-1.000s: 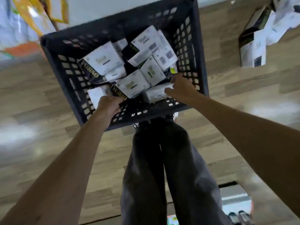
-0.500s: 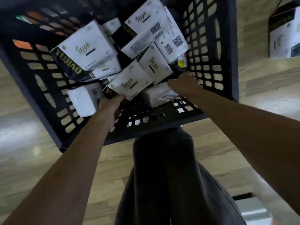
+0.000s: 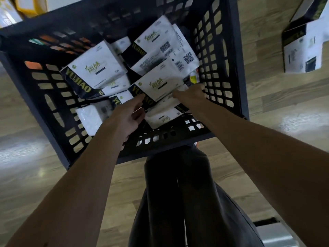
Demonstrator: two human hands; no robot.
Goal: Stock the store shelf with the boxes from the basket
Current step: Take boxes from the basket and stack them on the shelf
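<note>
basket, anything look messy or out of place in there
Yes. The packs in the basket lie jumbled, not stacked: tilted at different angles and overlapping, some label up, some showing barcodes. Outside the basket, a carton sits loose on the floor at upper right.

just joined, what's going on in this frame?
A dark slatted plastic basket holds white tissue packs with black edges. The person's left hand reaches the black edge of the middle white pack; the right hand is at its right end. Whether either grips it is unclear.
</note>
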